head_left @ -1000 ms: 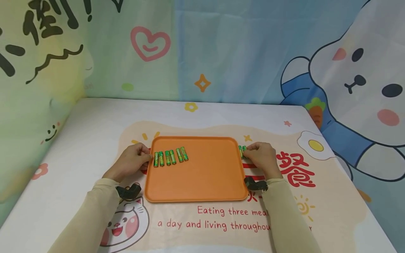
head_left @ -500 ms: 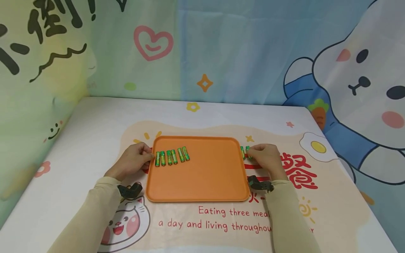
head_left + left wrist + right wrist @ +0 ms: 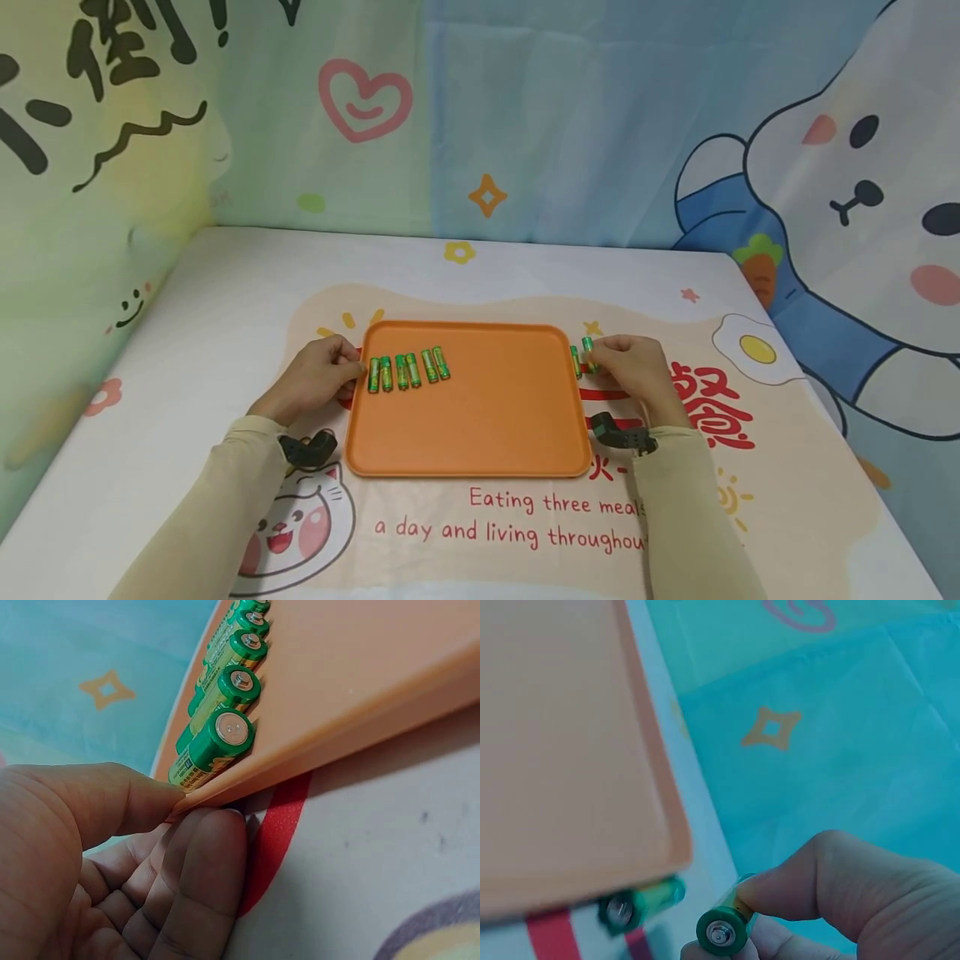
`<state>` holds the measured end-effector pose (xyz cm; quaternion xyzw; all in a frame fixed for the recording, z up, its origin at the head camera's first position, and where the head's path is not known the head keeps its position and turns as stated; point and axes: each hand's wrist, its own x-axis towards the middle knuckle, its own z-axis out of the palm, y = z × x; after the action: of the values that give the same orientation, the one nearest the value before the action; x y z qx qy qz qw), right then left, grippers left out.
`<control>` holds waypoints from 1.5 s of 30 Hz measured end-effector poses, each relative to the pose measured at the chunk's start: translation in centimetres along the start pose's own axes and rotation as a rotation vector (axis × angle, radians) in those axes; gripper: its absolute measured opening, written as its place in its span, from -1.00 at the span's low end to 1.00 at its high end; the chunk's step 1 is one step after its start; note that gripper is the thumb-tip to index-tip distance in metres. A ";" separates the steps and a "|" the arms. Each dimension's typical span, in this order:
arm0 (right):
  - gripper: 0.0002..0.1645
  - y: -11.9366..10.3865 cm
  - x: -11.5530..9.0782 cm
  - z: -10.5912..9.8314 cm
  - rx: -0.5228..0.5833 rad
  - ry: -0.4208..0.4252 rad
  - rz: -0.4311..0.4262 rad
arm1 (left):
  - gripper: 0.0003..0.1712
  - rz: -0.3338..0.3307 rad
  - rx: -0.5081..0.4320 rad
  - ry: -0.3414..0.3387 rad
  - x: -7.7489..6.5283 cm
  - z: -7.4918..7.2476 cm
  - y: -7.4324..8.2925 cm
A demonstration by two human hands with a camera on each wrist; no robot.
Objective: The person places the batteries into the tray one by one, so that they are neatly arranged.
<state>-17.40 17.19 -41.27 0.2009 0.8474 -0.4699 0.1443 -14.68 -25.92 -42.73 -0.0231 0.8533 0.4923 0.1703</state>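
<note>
An orange tray (image 3: 480, 425) lies on the table, and my left hand (image 3: 318, 379) pinches its left rim, thumb above and fingers below in the left wrist view. Several green AA-style batteries stretch in a row along the tray's upper left; the nearest battery (image 3: 214, 746) sits close to my left thumb. Beyond the tray's right edge, my right hand (image 3: 633, 375) pinches one green battery (image 3: 588, 344) between thumb and fingers. In the right wrist view its terminal end faces the camera. A second loose battery (image 3: 641, 906) lies beside the tray's edge, apart from the fingers.
A printed cloth (image 3: 510, 567) with lettering and cartoon pictures covers the table. Behind it hangs a blue and green backdrop (image 3: 570, 125). A dark wrist device (image 3: 309, 450) sits on the left wrist, another dark device (image 3: 621, 433) on the right.
My right hand has shifted slightly right and up with the battery, widening the gap from the other loose battery. My left hand stays at the rim; the camera view has drifted slightly.
</note>
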 end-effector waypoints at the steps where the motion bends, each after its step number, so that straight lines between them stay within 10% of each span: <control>1: -0.44 -0.2 -0.1 0.1 0.006 -0.001 -0.015 | -0.81 0.001 -0.003 -0.001 0.0 0.0 0.0; 14: -0.61 -3.6 -1.3 3.8 0.134 -0.066 -0.206 | -0.79 0.006 -0.077 -0.018 -0.2 0.1 -0.2; 45: -0.74 -6.8 -1.9 12.5 0.079 -0.216 -0.257 | -0.82 -0.006 -0.046 -0.015 0.2 -0.1 -0.2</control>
<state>-18.23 2.84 -41.92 0.0446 0.8264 -0.5364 0.1652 -14.81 -26.11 -42.93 -0.0256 0.8404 0.5113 0.1777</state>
